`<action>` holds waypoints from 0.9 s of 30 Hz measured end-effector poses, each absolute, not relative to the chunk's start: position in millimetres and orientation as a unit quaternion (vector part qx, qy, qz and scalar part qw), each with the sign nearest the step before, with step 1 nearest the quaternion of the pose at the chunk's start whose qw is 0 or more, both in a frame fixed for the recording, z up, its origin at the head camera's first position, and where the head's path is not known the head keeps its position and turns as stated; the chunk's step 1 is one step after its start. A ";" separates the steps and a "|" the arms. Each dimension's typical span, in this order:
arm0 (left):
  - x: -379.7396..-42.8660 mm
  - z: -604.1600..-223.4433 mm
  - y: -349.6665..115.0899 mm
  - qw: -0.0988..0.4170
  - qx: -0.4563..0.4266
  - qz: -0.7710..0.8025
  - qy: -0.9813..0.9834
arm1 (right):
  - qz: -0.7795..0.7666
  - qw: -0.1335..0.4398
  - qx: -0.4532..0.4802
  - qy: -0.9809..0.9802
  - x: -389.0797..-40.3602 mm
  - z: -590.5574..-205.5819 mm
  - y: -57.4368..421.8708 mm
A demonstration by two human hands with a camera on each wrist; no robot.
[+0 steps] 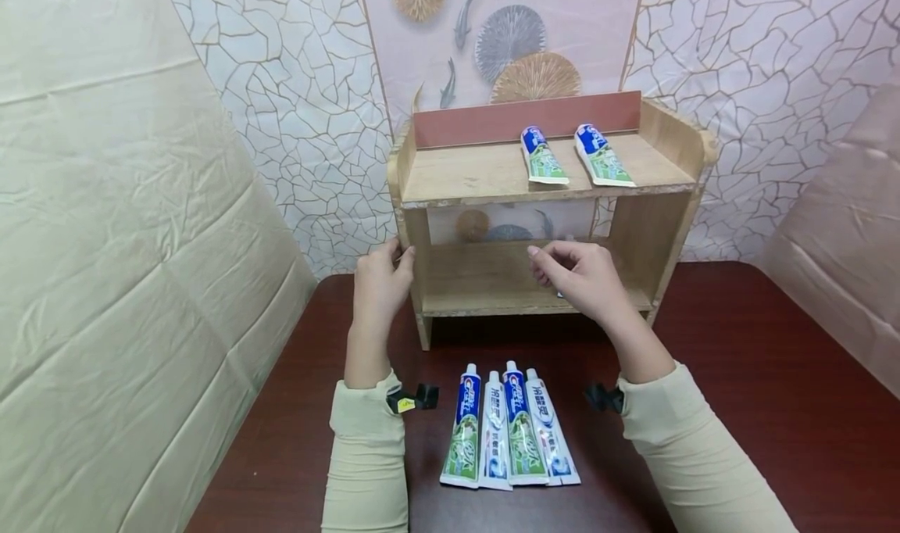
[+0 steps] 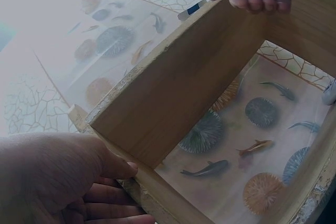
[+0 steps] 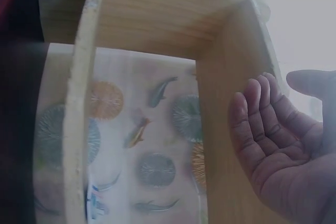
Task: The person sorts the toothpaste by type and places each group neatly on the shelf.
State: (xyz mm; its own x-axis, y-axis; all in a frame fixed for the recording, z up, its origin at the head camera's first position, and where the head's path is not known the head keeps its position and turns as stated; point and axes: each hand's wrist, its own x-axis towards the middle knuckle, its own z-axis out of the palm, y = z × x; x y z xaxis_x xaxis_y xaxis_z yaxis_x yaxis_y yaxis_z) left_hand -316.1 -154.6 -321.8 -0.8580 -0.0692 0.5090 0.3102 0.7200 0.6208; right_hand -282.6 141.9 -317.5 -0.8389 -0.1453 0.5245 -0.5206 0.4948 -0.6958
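Observation:
A two-tier wooden shelf [image 1: 548, 312] stands on the table. My left hand [image 1: 383, 275] grips the edge of its left side panel, thumb on the front edge in the left wrist view. My right hand [image 1: 580, 275] hovers before the lower tier, fingers loosely curled and the palm [image 3: 283, 177] bare in the right wrist view. Behind it, a white toothpaste tube [image 3: 97, 205] lies on the lower tier, mostly hidden in the head view. On the upper tier lie two blue-and-green toothpaste tubes, a left one [image 1: 543, 158] and a right one [image 1: 602, 158].
In front of the shelf, blue-and-green toothpaste tubes [image 1: 462, 431] alternate with white toothpaste tubes [image 1: 494, 431] in a row on the dark red table [image 1: 759, 408], caps toward the shelf. A patterned backdrop [image 1: 295, 111] hangs behind, with cloth walls [image 1: 141, 283] at both sides.

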 end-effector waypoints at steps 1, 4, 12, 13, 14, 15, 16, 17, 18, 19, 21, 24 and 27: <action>-315.8 -322.4 -154.3 0.257 -0.067 -0.368 -0.891 | 0.462 0.202 0.197 -0.841 -282.7 -320.5 142.3; -315.4 -323.4 -153.3 0.257 -0.066 -0.367 -0.892 | 0.463 0.197 0.194 -0.842 -281.8 -331.2 144.3; -316.9 -319.8 -152.7 0.257 -0.080 -0.369 -0.890 | 0.447 0.164 0.184 -0.860 -289.9 -353.1 146.7; -317.4 -318.7 -153.1 0.261 -0.079 -0.368 -0.889 | 0.445 0.161 0.185 -0.861 -291.1 -352.9 146.1; -317.8 -317.8 -153.6 0.263 -0.079 -0.369 -0.888 | 0.445 0.157 0.186 -0.862 -291.9 -352.3 145.4; -318.2 -316.9 -154.0 0.265 -0.079 -0.368 -0.888 | 0.442 0.151 0.189 -0.864 -292.7 -351.8 145.1; -318.3 -316.1 -154.4 0.266 -0.077 -0.368 -0.888 | 0.438 0.145 0.191 -0.867 -293.8 -351.5 144.7; -318.4 -315.8 -154.7 0.267 -0.076 -0.367 -0.888 | 0.431 0.137 0.193 -0.871 -294.9 -351.4 144.6; -318.6 -315.6 -155.1 0.266 -0.074 -0.368 -0.888 | 0.423 0.128 0.194 -0.876 -295.7 -351.3 144.7; -318.2 -315.6 -155.4 0.264 -0.072 -0.369 -0.888 | 0.416 0.120 0.196 -0.880 -296.3 -351.5 144.9; -317.7 -316.4 -155.6 0.261 -0.070 -0.370 -0.889 | 0.405 0.107 0.198 -0.886 -297.5 -353.1 146.3; -317.1 -319.0 -155.5 0.253 -0.069 -0.374 -0.889 | 0.397 0.094 0.197 -0.891 -297.9 -355.8 148.7; -316.4 -321.5 -154.7 0.251 -0.068 -0.377 -0.889 | 0.401 0.086 0.196 -0.891 -298.2 -359.0 150.5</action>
